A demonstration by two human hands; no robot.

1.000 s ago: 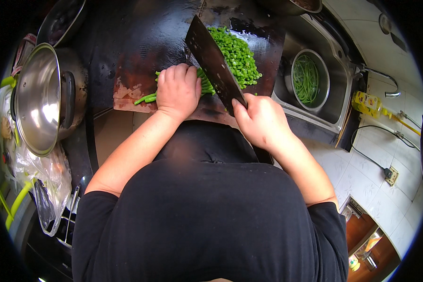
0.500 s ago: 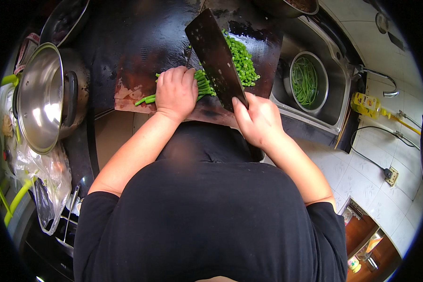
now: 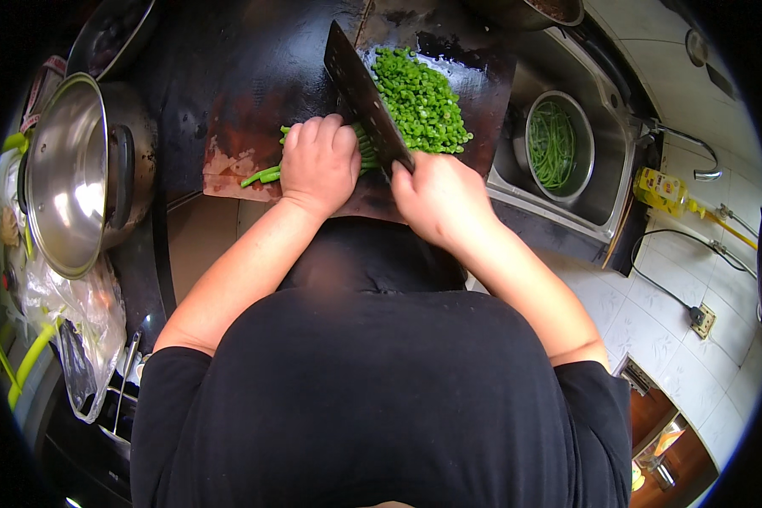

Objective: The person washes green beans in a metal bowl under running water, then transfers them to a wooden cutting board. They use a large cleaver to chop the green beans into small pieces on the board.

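Under my left hand (image 3: 320,162) lies a bunch of long green beans (image 3: 262,176), its ends showing on both sides of the closed fingers. My right hand (image 3: 440,196) is wrapped round the handle of a cleaver (image 3: 366,95). The dark, wide blade stands steeply tilted just right of my left fingers, at the cut ends of the bunch. Beyond the blade is a heap of chopped green beans (image 3: 421,103) on the wet, dark cutting board (image 3: 229,140). The cleaver handle is hidden in my right hand.
Right of the board, a steel bowl of whole green beans (image 3: 554,148) sits in the sink (image 3: 597,212), near a tap (image 3: 686,140) and a yellow bottle (image 3: 659,190). At left stand a steel pot (image 3: 140,169) with a shiny lid (image 3: 69,178) and a plastic bag (image 3: 89,322).
The cleaver and my right hand have moved left, closer to my left hand. The blade has turned more edge-on, uncovering more of the chopped heap. My left hand stays on the bunch.
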